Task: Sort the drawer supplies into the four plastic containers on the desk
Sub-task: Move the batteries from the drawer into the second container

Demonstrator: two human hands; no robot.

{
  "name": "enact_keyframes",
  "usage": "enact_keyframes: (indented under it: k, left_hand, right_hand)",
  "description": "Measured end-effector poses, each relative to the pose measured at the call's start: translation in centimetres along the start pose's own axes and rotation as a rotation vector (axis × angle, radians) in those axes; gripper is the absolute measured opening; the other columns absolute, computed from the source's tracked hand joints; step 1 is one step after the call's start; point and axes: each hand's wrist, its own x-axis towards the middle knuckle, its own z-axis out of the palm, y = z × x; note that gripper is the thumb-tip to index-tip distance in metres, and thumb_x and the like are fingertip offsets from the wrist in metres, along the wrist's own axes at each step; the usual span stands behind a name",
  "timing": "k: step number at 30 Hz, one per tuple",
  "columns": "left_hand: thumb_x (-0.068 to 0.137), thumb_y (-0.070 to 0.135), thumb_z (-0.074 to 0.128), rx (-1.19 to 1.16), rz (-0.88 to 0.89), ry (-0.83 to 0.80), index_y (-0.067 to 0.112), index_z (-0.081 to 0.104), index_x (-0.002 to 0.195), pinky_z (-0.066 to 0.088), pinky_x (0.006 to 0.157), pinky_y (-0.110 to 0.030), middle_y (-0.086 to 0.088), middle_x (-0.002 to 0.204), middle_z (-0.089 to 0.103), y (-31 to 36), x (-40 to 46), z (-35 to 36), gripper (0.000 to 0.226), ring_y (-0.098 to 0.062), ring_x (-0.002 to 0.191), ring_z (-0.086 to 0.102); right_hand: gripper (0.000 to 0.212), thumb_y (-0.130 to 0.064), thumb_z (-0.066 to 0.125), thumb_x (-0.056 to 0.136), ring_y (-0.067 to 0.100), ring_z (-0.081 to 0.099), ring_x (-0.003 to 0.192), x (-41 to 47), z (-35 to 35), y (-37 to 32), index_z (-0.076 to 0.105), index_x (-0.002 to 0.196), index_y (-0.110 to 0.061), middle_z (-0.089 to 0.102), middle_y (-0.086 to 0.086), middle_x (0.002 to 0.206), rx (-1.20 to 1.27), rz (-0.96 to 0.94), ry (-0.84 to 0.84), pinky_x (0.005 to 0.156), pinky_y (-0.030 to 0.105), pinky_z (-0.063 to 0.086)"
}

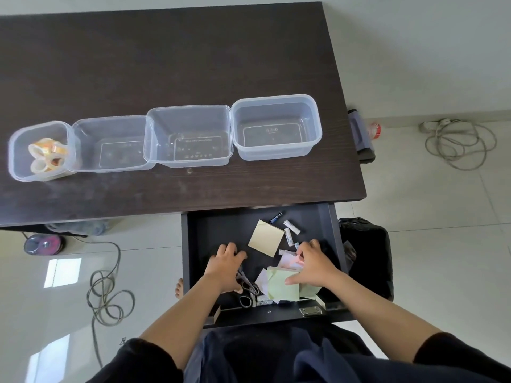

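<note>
left hand (225,262): palm down in drawer (193,244), grip unclear | right hand (312,265): grip pinching paper slips (290,261)

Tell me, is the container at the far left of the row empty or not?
Not empty. The leftmost container holds several tape rolls; the other three containers look bare.

Black sleeves (143,357) pushed up above the elbows; forearms bare — dark navy trousers (276,355).
</note>
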Motion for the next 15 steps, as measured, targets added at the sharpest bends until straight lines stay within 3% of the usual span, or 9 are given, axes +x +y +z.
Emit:
enact_keyframes:
  k: [2,7,11,13,15]
  left_hand:
    - [0.067,0.041,0.081,-0.014,0.024,-0.024,0.029,0.036,0.137,0.045,0.099,-0.040,-0.003,0.137,0.030,-0.4,-0.3,0.0,0.084,-0.025,0.127,0.032]
    - [0.070,0.028,0.081,-0.076,0.038,-0.059,0.028,0.043,0.132,0.046,0.098,-0.040,-0.001,0.136,0.033,-1.1,-0.8,0.3,0.072,-0.024,0.129,0.030]
    - [0.067,0.030,0.081,0.083,0.111,-0.071,0.027,0.040,0.132,0.043,0.100,-0.045,-0.002,0.137,0.030,-1.5,-1.2,0.6,0.077,-0.026,0.129,0.027]
    - [0.070,0.020,0.078,0.136,0.111,-0.043,0.026,0.037,0.133,0.042,0.101,-0.047,-0.004,0.138,0.028,-1.8,-1.5,1.0,0.075,-0.028,0.129,0.026]
    - [0.075,0.008,0.070,0.139,0.108,-0.003,0.024,0.037,0.131,0.046,0.096,-0.043,-0.006,0.138,0.029,-2.0,-1.6,1.3,0.067,-0.029,0.127,0.027]
  right_hand:
    - [0.073,-0.049,0.087,0.048,0.014,0.046,0.084,0.0,0.0,0.1,0.039,0.095,-0.019,0.035,-0.003,0.105,-0.055,-0.011,0.009,0.068,0.027,0.039]
    - [0.073,-0.049,0.085,0.052,0.018,0.047,0.088,-0.3,0.3,0.1,0.035,0.097,-0.019,0.047,-0.006,0.098,-0.067,-0.002,-0.009,0.068,0.031,0.036]
    - [0.081,-0.051,0.084,0.052,0.021,0.050,0.103,-0.4,0.3,0.0,0.037,0.111,-0.021,0.051,-0.003,0.115,-0.093,0.007,-0.056,0.081,0.034,0.044]
    - [0.084,-0.054,0.083,0.051,0.025,0.047,0.112,-0.4,0.3,0.0,0.039,0.116,-0.021,0.051,-0.002,0.123,-0.141,0.017,-0.079,0.088,0.038,0.044]
    - [0.079,-0.053,0.083,0.052,0.025,0.048,0.110,-0.4,0.3,0.0,0.041,0.112,-0.022,0.051,0.000,0.123,-0.131,0.014,-0.090,0.086,0.035,0.044]
